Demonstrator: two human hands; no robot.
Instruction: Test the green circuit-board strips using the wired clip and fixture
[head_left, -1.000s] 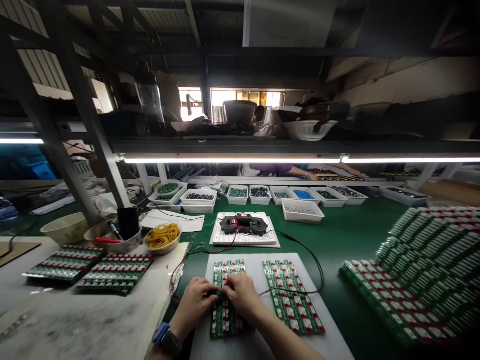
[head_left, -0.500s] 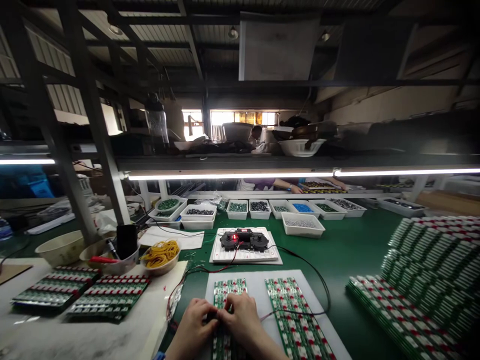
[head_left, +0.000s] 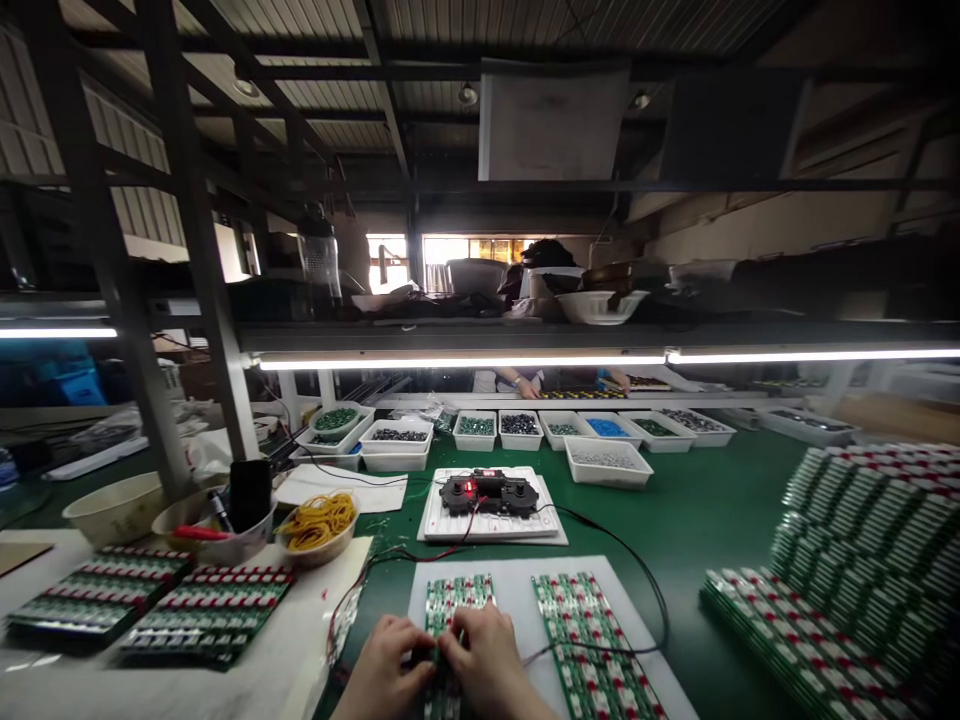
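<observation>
Both my hands meet at the bottom of the view on a long green circuit board panel (head_left: 457, 605) with white and red parts. My left hand (head_left: 382, 672) and my right hand (head_left: 480, 665) pinch its middle, and my fingers hide that section. The panel lies on a white sheet (head_left: 517, 590). To its right lies a second, similar panel (head_left: 589, 635), untouched. Thin black and red wires (head_left: 600, 650) cross that panel and run up to a black test fixture with a lit red light (head_left: 487, 493), which sits on a white board.
A large pile of stacked panels (head_left: 817, 640) fills the right. Further panels (head_left: 210, 612) lie on the white bench at left, near a bowl of yellow rubber bands (head_left: 319, 525). White trays of small components (head_left: 476, 430) line the far side, beyond which a co-worker's hands (head_left: 570, 385) work.
The whole scene has slid lower in view as my head tilted upward. My hands stay on the same panel. The co-worker's hands have shifted left.
</observation>
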